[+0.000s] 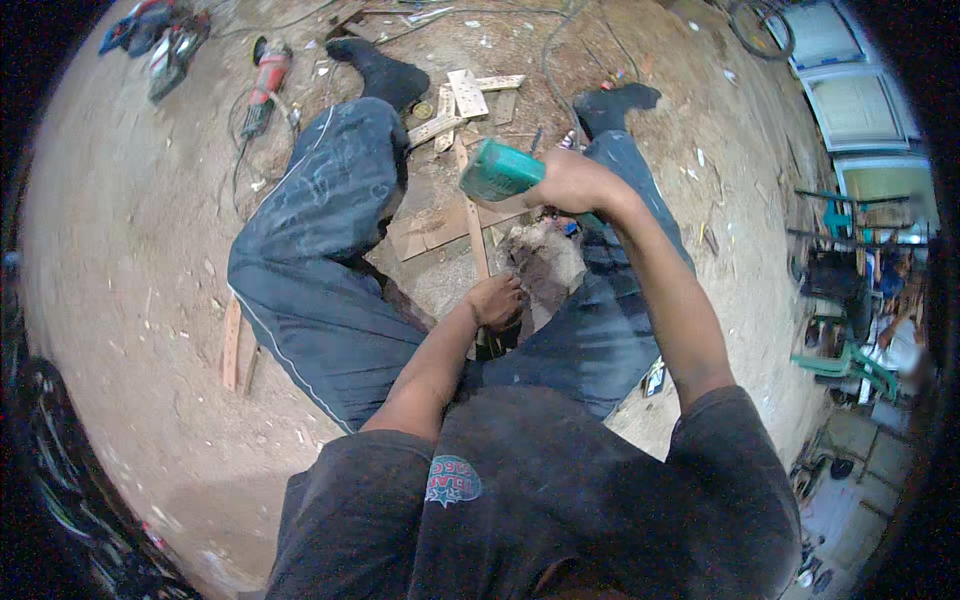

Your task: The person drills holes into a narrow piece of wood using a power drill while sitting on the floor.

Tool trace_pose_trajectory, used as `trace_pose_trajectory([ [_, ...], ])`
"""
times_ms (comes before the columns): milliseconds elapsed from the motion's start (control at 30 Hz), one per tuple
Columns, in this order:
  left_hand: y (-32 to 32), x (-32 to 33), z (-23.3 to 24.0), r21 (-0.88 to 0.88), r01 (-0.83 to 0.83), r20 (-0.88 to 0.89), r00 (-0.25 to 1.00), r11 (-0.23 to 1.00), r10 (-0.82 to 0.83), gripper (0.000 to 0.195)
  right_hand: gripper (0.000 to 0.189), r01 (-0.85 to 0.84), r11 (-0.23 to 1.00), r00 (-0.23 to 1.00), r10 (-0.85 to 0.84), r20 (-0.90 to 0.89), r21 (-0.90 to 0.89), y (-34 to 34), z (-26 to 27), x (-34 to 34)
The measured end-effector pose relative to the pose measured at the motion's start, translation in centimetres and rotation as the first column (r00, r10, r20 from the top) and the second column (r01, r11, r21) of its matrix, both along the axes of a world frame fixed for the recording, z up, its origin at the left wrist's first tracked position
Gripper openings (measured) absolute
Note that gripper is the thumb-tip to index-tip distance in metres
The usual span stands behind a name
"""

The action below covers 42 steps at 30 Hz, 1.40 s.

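My right hand (581, 182) is wrapped around a green power tool (501, 171), whose blunt end points left. The hand covers the tool's middle, and its working end cannot be made out. Below it, a narrow wooden strip (475, 236) runs between my legs over a flat board (427, 231) on the ground. My left hand (497, 300) is closed at the strip's near end, close to my lap. A greyish block or stone (559, 259) lies beside the strip, partly in shadow.
Short wood offcuts (466, 94) are piled between my feet. A red angle grinder (270, 79) with its cord lies beyond my left knee. Loose cable (550, 60) crosses the dirt ahead. At right are framed panels (855, 97), a green chair (847, 364) and another person (900, 337).
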State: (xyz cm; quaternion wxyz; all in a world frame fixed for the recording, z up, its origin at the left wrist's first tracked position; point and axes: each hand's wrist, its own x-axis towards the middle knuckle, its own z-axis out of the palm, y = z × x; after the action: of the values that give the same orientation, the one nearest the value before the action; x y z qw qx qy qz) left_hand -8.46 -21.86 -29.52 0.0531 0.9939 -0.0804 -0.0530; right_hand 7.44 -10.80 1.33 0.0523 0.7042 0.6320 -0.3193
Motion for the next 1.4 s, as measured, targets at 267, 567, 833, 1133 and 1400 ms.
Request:
trace_pose_trajectory([
  [267, 0.2, -0.2, 1.3, -0.011, 0.036, 0.131, 0.991, 0.999, -0.034, 0.029, 0.041, 0.033, 0.999, 0.999, -0.033, 0.007, -0.028, -1.0, -0.2, 0.8],
  [567, 0.5, 0.1, 1.0, -0.108, 0.041, 0.141, 0.99, 0.993, -0.025, 0.036, 0.043, -0.035, 0.999, 0.999, 0.036, -0.031, 0.035, -1.5, -0.4, 0.5],
  [833, 0.5, 0.1, 2.2, -0.125, 0.014, -0.039, 0.999, 0.992, -0.019, 0.031, 0.041, 0.113, 0.993, 0.988, -0.116, -0.107, -0.033, -1.1, -0.7, 0.3],
  [1133, 1.4, 0.0, 5.5, -0.328, -0.083, 0.01, 0.996, 0.941, 0.091, 0.03, 0.048, 0.274, 0.962, 0.949, -0.27, -0.163, -0.001, -1.9, 1.6, -0.2],
  [1400, 0.9, 0.8, 4.1, -0.343, 0.022, 0.221, 0.974, 0.939, 0.058, 0.03, 0.038, 0.146, 0.978, 0.978, -0.12, -0.171, 0.147, -4.3, 4.1, 1.7],
])
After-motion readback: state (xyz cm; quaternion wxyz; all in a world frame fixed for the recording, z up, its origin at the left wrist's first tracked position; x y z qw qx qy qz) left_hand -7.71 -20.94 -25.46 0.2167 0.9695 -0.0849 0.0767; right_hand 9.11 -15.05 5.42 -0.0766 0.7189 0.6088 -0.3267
